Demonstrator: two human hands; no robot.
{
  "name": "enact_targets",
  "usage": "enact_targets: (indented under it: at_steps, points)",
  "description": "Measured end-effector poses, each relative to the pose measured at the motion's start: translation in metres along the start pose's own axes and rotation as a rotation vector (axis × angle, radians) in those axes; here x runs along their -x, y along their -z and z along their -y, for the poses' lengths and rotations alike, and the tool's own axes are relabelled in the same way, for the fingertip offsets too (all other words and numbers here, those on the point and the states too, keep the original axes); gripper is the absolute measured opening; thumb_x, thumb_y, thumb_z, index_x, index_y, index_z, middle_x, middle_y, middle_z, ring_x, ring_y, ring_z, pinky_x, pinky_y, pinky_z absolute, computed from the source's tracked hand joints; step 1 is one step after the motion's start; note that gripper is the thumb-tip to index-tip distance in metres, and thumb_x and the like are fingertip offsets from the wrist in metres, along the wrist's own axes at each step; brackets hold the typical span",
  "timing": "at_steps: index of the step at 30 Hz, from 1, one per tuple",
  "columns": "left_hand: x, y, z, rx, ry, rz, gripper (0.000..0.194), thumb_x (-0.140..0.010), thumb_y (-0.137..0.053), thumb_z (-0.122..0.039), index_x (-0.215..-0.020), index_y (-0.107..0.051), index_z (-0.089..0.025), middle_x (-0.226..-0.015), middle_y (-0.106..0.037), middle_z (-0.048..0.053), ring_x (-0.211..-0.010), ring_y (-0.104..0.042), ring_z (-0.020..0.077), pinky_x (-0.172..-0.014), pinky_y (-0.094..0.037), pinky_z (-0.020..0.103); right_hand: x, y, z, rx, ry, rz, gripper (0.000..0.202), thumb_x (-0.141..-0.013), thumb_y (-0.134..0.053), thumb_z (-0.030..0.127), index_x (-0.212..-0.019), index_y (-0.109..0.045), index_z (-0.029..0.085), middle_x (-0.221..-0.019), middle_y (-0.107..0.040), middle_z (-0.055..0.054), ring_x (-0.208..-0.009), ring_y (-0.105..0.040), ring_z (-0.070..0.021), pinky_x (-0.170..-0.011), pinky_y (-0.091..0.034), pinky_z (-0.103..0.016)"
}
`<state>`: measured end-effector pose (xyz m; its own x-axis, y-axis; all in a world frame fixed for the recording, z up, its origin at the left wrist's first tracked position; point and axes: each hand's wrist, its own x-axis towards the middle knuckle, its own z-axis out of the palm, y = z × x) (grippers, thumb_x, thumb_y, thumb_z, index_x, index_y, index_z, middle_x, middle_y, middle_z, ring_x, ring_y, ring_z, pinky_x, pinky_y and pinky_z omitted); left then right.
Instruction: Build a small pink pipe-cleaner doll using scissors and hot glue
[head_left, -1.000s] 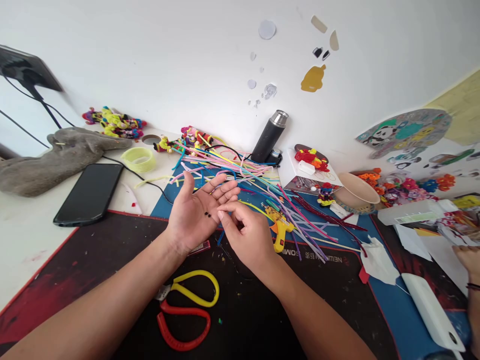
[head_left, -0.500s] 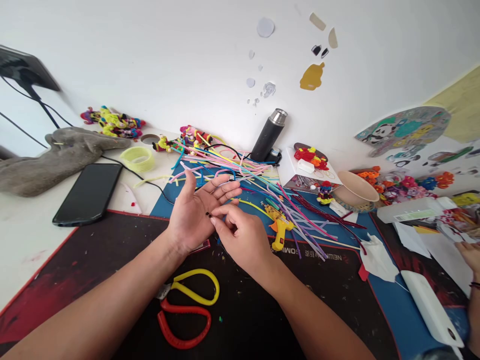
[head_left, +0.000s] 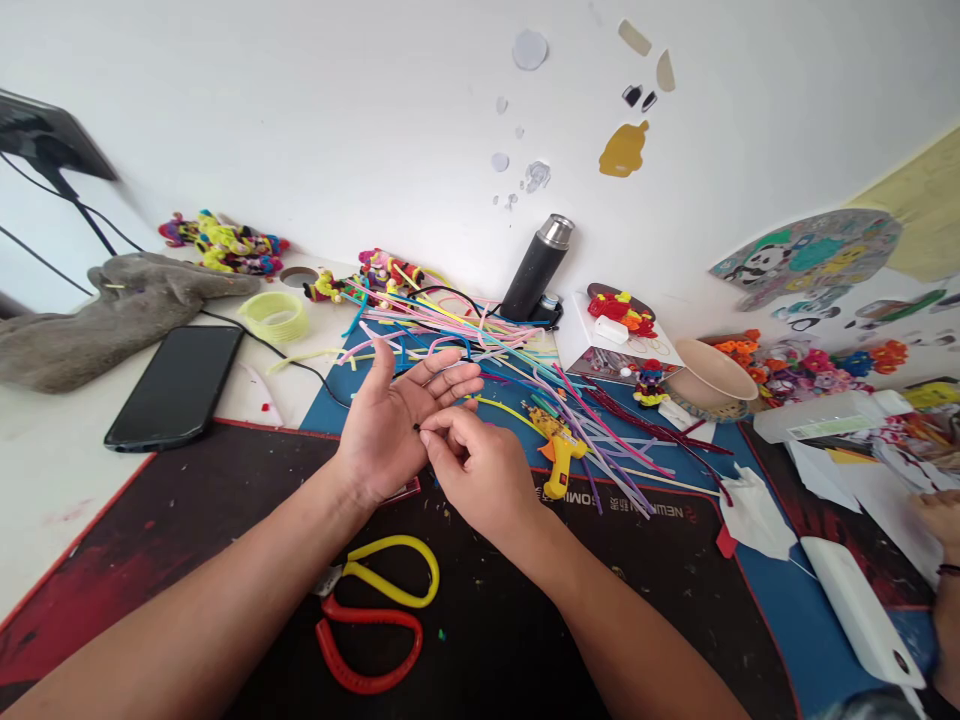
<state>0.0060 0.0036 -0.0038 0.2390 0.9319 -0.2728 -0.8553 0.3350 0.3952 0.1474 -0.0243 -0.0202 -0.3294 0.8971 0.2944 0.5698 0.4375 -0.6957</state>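
My left hand (head_left: 397,425) is palm up with its fingers stretched out. On its palm lies a tiny black piece (head_left: 417,427), too small to name. The thumb and forefinger of my right hand (head_left: 480,470) are pinched together right at that piece, touching the palm. Below my hands, scissors with one yellow and one red handle (head_left: 375,650) lie on the dark mat (head_left: 510,630); their blades are hidden under my left forearm. Just right of my right hand rests a yellow glue gun (head_left: 559,460).
Colourful pipe cleaners (head_left: 465,330) spread behind my hands. Further back leans a black thermos (head_left: 536,270). A phone (head_left: 176,385) and a yellow coil (head_left: 275,317) lie to the left. On the right are a bowl (head_left: 712,375), a white device (head_left: 859,610) and another person's hand (head_left: 941,515).
My right fingertips have closed in on the black bits on my left palm, where two specks showed apart before. The left hand has stayed in place.
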Motion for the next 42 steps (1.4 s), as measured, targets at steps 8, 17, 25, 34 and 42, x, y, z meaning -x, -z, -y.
enact_targets:
  at_steps: [8, 17, 25, 34, 42]
  points:
    - [0.0002, 0.0000, -0.0002, 0.029, 0.010, -0.007, 0.091, -0.109, -0.025, -0.081, -0.102, -0.083, -0.011, -0.103, -0.084, 0.018, -0.095, -0.081, 0.0270, -0.087, -0.066, 0.037, -0.0008, 0.0015, 0.0012, -0.050, -0.036, -0.003, 0.015, -0.101, -0.064, 0.027, -0.098, -0.078, 0.023, -0.063, -0.066, 0.004, -0.051, -0.053, -0.0136, -0.059, -0.038, -0.028]
    - [-0.0002, 0.0003, -0.0005, 0.026, 0.010, -0.018, 0.082, -0.107, -0.038, -0.081, -0.104, -0.082, -0.012, -0.104, -0.083, 0.018, -0.095, -0.081, 0.0274, -0.088, -0.065, 0.037, 0.0003, 0.0005, 0.0006, -0.078, -0.041, 0.014, 0.016, -0.101, -0.065, 0.028, -0.100, -0.079, 0.022, -0.065, -0.066, 0.004, -0.053, -0.054, -0.0138, -0.061, -0.040, -0.027]
    - [0.0001, 0.0002, -0.0027, 0.040, 0.008, 0.007, 0.083, -0.109, -0.034, -0.079, -0.103, -0.082, -0.011, -0.103, -0.084, 0.017, -0.095, -0.081, 0.0265, -0.085, -0.066, 0.036, 0.0032, 0.0051, 0.0013, -0.091, -0.028, 0.008, 0.018, -0.102, -0.063, 0.030, -0.100, -0.079, 0.022, -0.063, -0.065, 0.004, -0.052, -0.053, -0.0134, -0.061, -0.043, -0.026]
    - [-0.0003, 0.0027, -0.0021, 0.015, 0.002, 0.018, 0.074, -0.106, -0.048, -0.079, -0.107, -0.082, -0.013, -0.107, -0.084, 0.017, -0.099, -0.081, 0.0283, -0.092, -0.066, 0.038, -0.0008, 0.0078, 0.0037, -0.093, -0.030, -0.010, 0.018, -0.103, -0.064, 0.031, -0.101, -0.080, 0.022, -0.063, -0.063, 0.004, -0.055, -0.056, -0.0139, -0.062, -0.043, -0.027]
    - [0.0017, -0.0009, -0.0006, -0.001, 0.009, 0.005, 0.080, -0.107, -0.041, -0.081, -0.103, -0.082, -0.012, -0.106, -0.084, 0.017, -0.099, -0.081, 0.0273, -0.094, -0.066, 0.037, -0.0042, 0.0076, 0.0044, -0.033, -0.036, 0.007, 0.016, -0.102, -0.067, 0.027, -0.104, -0.082, 0.023, -0.067, -0.069, 0.003, -0.057, -0.058, -0.0146, -0.064, -0.043, -0.028]
